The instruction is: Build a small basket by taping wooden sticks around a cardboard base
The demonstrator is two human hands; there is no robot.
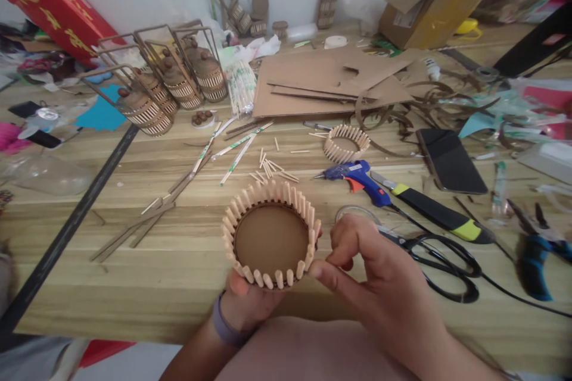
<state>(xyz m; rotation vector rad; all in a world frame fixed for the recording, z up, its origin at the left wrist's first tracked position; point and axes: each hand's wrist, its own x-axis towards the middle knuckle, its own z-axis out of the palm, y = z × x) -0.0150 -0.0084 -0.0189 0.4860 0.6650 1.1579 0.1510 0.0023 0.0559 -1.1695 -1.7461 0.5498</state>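
My left hand point(252, 303) is wrapped around the underside of a round brown cardboard base ringed with short upright wooden sticks point(272, 238), held above the table's front part. Some of its fingers are hidden beneath the base. At the ring's right side, my right hand point(384, 286) has its fingers curled and its thumb tip against the lower edge of the sticks. Whatever lies between thumb and forefinger is too small to make out. Just beyond the ring, several loose sticks point(272, 168) lie in a small pile.
A second stick ring point(346, 143), a blue glue gun point(357, 177), a utility knife point(442, 211), black-handled scissors point(447, 265), pliers point(536, 256) and a phone point(451, 161) lie to the right. Finished lantern-like baskets point(147, 107) stand at left. Cardboard sheets point(308, 80) lie behind.
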